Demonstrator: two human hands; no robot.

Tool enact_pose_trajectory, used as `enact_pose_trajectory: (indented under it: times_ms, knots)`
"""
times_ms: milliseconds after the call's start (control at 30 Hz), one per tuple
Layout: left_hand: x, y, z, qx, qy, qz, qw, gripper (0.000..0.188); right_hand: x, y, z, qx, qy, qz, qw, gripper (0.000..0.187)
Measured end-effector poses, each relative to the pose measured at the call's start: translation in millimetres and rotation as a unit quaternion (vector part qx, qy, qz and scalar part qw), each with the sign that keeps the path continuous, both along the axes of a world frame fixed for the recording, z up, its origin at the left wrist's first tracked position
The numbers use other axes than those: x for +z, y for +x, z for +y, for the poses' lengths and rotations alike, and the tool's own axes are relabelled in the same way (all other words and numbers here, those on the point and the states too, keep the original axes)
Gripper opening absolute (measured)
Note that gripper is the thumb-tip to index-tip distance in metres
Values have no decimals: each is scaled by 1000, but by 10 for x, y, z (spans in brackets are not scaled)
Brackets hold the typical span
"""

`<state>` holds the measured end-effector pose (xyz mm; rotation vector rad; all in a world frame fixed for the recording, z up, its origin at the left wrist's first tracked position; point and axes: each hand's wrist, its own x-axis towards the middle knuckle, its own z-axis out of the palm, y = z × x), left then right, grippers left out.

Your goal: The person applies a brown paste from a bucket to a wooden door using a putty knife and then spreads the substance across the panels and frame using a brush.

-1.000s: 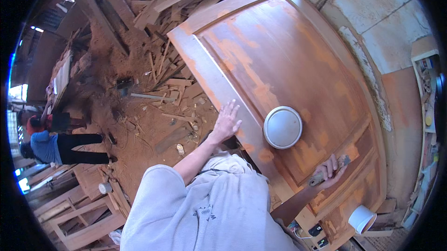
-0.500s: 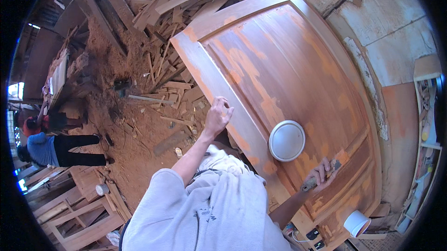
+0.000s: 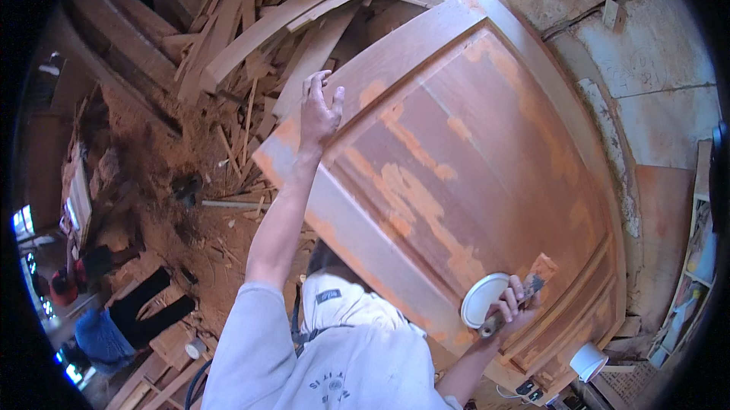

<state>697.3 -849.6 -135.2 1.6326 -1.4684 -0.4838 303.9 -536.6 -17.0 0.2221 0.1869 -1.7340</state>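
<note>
A wooden panelled door (image 3: 502, 166) lies in front of me, streaked with orange filler. My left hand (image 3: 319, 112) is open over its far left corner, fingers apart and slightly bent; whether it touches the wood I cannot tell. My right hand (image 3: 515, 305) is closed round a putty knife (image 3: 541, 273) whose flat end is coated in orange. The handle's end points back toward me. Just left of these fingers is a round white lid (image 3: 479, 297), its right edge partly hidden by them.
A white tub (image 3: 588, 362) stands by the door's near right end. Wood offcuts (image 3: 243, 37) pile up beyond the far left. Pale boards (image 3: 646, 52) lie along the right, beside a shelf (image 3: 696, 273) of containers. A person in blue (image 3: 106, 340) is at lower left.
My left hand has moved forward to the door's far left corner. My right hand, with the putty knife, has come back to the lid's edge. The view has shifted.
</note>
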Motion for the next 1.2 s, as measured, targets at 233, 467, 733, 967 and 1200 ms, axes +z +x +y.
enact_pose_trajectory:
  times_ms: [233,467,733,967,1200]
  knots:
    - [-713,2,-838,32,32,-136,990,49,-84,465,-704,35,49,-5,998,35]
    - [-645,-190,-945,5,147,-267,952,55,-407,659,-1379,41,81,46,995,31]
    - [-546,-222,-961,-26,189,-267,945,66,-595,787,-2349,71,61,67,993,27]
    - [-476,-209,-958,-18,203,-247,947,67,-398,637,-2509,52,35,99,993,30]
    - [-502,-199,-959,-16,190,-255,948,70,-314,822,-2351,122,216,371,895,31]
